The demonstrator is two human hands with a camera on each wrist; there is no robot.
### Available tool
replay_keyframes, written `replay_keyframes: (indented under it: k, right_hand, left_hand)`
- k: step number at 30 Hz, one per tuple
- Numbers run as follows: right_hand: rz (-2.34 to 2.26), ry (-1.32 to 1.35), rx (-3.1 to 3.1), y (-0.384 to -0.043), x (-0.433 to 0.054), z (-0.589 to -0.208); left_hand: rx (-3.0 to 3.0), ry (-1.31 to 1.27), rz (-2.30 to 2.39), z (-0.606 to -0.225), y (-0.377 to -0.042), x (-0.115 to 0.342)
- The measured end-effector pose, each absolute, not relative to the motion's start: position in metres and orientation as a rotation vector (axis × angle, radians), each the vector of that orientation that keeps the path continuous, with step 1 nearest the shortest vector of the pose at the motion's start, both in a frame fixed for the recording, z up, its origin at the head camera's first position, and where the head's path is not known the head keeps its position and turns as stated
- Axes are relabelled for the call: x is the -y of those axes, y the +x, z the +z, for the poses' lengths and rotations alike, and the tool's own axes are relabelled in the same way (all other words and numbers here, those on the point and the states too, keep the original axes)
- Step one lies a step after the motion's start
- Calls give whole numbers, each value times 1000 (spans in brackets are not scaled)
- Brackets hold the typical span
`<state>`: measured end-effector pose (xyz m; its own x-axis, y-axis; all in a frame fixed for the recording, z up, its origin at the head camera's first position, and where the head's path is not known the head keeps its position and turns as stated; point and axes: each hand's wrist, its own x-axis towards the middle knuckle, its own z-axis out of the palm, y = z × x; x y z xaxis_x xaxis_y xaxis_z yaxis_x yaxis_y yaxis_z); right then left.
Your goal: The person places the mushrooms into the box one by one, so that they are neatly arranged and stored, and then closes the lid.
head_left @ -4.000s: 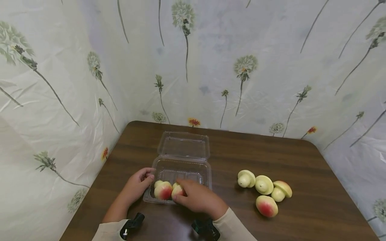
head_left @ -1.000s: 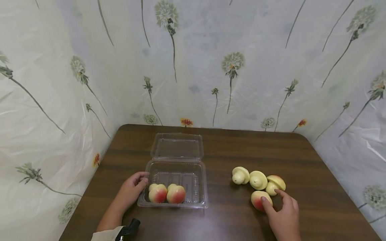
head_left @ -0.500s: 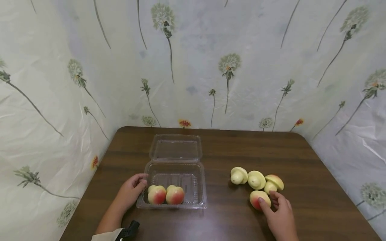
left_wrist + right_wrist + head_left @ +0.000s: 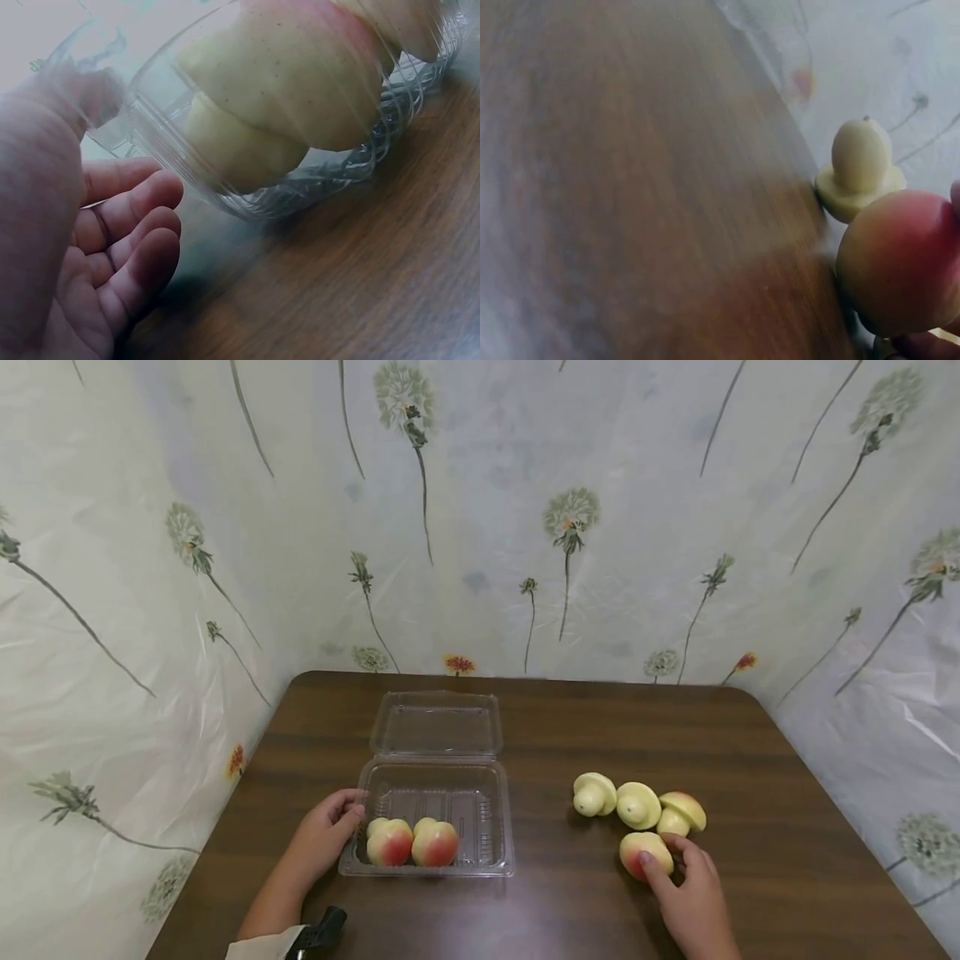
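My left hand (image 4: 325,833) holds the left edge of a clear plastic clamshell container (image 4: 483,870), thumb at the rim and fingers curled against the outer wall in the left wrist view. Two pale yellow mushrooms with red-blushed caps lie inside along the front: the left mushroom (image 4: 390,843) and the right mushroom (image 4: 436,845). On the right of the table, my right hand (image 4: 693,893) pinches another red-blushed mushroom (image 4: 636,853) between thumb and fingers. Its cap (image 4: 900,259) faces the right wrist camera, and its stem is hidden.
Behind the held mushroom lie three more in a row: a left one (image 4: 595,795), a middle one (image 4: 639,806) and a right one (image 4: 681,812). The container's lid (image 4: 437,724) lies open toward the back of the brown wooden table (image 4: 555,727). A flower-patterned sheet (image 4: 480,527) hangs behind it.
Since four seconds ago, my right hand has left the container, where it held a mushroom, and moved right to the loose mushrooms. Its fingers have closed round the front one. My left hand stays put.
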<state>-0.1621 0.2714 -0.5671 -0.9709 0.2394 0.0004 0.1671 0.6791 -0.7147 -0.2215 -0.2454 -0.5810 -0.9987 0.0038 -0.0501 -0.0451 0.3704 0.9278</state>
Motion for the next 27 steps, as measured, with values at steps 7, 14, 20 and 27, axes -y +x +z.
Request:
replay_keyframes:
  k: [7,14,20,27]
  right_hand:
    - [1180,-322,2784,-162,-271,-565]
    - [1202,-371,2790,-159,-270,-565]
    - [1180,-363,2784,-159,-270,-567]
    - [1150,-303,2726,-157,-268,-569]
  left_hand:
    - [-2562,-24,1726,-579,-220,246]
    - [-2520,-82,1737,-576,-220,246]
    - [-2521,-68,1733,-573,-219,245]
    - [-2523,-73,1732,-575,-220,245]
